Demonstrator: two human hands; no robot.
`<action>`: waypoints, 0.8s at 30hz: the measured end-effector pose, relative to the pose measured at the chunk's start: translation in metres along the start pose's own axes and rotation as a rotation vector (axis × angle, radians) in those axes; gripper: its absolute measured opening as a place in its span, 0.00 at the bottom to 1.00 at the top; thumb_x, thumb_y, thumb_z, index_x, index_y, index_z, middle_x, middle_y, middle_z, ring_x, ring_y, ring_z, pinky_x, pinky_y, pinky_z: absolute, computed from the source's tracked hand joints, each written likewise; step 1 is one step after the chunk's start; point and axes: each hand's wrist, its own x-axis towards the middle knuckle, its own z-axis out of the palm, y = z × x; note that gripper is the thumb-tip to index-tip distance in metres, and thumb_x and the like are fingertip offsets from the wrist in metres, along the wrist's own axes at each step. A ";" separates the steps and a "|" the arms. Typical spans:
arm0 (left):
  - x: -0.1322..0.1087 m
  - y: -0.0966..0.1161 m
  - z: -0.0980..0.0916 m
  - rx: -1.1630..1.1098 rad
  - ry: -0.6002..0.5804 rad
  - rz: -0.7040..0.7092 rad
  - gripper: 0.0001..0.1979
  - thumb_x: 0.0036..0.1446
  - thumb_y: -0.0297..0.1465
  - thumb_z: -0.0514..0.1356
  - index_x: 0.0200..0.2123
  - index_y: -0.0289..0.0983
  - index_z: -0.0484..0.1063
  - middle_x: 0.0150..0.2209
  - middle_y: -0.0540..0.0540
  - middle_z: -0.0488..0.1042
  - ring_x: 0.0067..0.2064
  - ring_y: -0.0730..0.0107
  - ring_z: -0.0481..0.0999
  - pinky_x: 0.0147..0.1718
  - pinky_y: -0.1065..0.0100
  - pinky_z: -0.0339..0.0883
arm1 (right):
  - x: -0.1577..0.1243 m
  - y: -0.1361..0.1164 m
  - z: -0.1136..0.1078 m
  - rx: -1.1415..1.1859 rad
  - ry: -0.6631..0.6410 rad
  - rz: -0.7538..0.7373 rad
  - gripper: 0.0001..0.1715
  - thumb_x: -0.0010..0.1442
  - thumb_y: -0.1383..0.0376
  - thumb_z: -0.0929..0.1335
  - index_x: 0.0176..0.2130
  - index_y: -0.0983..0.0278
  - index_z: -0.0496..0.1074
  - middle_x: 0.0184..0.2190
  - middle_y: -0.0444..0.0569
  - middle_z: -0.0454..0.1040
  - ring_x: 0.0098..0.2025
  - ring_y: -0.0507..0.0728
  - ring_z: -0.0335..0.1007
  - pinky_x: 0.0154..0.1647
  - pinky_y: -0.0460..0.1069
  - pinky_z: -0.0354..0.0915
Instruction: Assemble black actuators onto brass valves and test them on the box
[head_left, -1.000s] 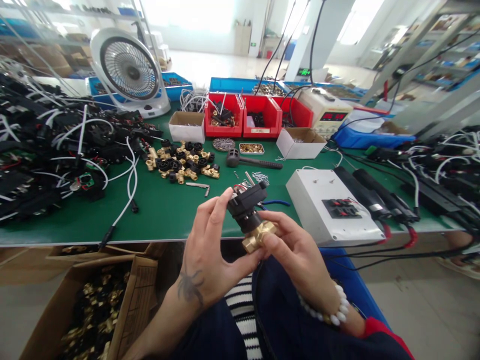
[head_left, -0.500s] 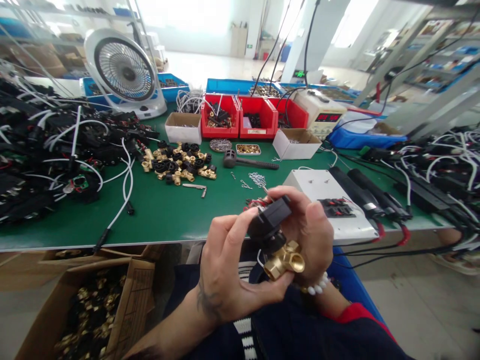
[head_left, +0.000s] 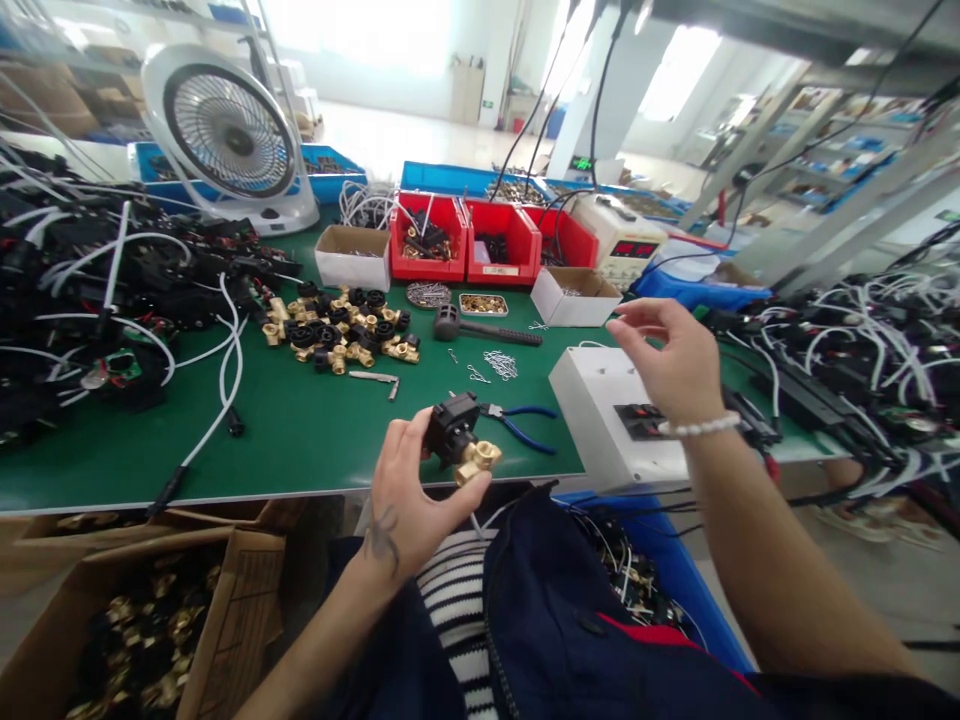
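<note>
My left hand (head_left: pixel 409 490) grips a valve (head_left: pixel 459 445) with a black coil body on top and a brass fitting below, held just over the near edge of the green table (head_left: pixel 315 430). My right hand (head_left: pixel 664 360) hovers above the white box (head_left: pixel 600 410) with its red-and-black terminals, fingers loosely curled and apart, holding nothing. Blue-handled pliers (head_left: pixel 521 420) lie on the table just beyond the valve.
A heap of brass and black valve parts (head_left: pixel 337 335), a black mallet (head_left: pixel 480 328), red bins (head_left: pixel 465 240), small cardboard boxes, a fan (head_left: pixel 225 135) and a power supply (head_left: pixel 626 235) stand further back. Wired black assemblies crowd both sides. A carton of valve parts (head_left: pixel 142 630) sits below left.
My right hand has let go of the valve and risen right over the white box. My left hand alone now holds the valve, lower and further left.
</note>
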 end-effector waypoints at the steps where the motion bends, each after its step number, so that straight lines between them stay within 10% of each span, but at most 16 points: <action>1: 0.001 -0.005 0.002 0.017 -0.005 -0.030 0.32 0.51 0.41 0.65 0.57 0.35 0.62 0.40 0.45 0.66 0.41 0.61 0.71 0.43 0.58 0.71 | 0.014 0.015 -0.009 -0.034 -0.058 0.025 0.19 0.58 0.54 0.68 0.41 0.67 0.75 0.42 0.54 0.76 0.48 0.64 0.71 0.50 0.61 0.62; 6: 0.001 -0.018 0.007 0.066 -0.059 -0.089 0.31 0.51 0.42 0.64 0.56 0.34 0.64 0.40 0.45 0.66 0.42 0.59 0.71 0.46 0.57 0.69 | 0.045 0.059 -0.020 -0.096 -0.582 0.103 0.14 0.49 0.60 0.76 0.34 0.66 0.78 0.30 0.49 0.79 0.33 0.55 0.73 0.38 0.52 0.68; 12: 0.001 -0.021 0.005 0.065 -0.082 -0.094 0.32 0.52 0.42 0.64 0.56 0.35 0.64 0.40 0.46 0.66 0.42 0.61 0.71 0.46 0.59 0.69 | 0.059 0.036 -0.005 -0.316 -0.713 0.054 0.07 0.62 0.64 0.70 0.38 0.66 0.74 0.32 0.45 0.76 0.32 0.52 0.72 0.37 0.50 0.69; 18: 0.002 -0.022 0.006 0.074 -0.091 -0.088 0.33 0.52 0.43 0.64 0.57 0.34 0.63 0.41 0.45 0.66 0.44 0.59 0.72 0.46 0.57 0.69 | 0.054 -0.033 0.077 -0.440 -0.806 -0.164 0.12 0.60 0.68 0.70 0.45 0.66 0.75 0.40 0.49 0.78 0.43 0.55 0.74 0.49 0.51 0.67; 24: 0.001 -0.024 0.007 0.076 -0.095 -0.081 0.33 0.52 0.42 0.63 0.57 0.33 0.62 0.41 0.44 0.66 0.44 0.58 0.72 0.46 0.57 0.70 | 0.058 -0.047 0.151 -0.634 -0.943 -0.131 0.16 0.65 0.61 0.68 0.50 0.66 0.71 0.49 0.52 0.73 0.47 0.59 0.73 0.47 0.57 0.71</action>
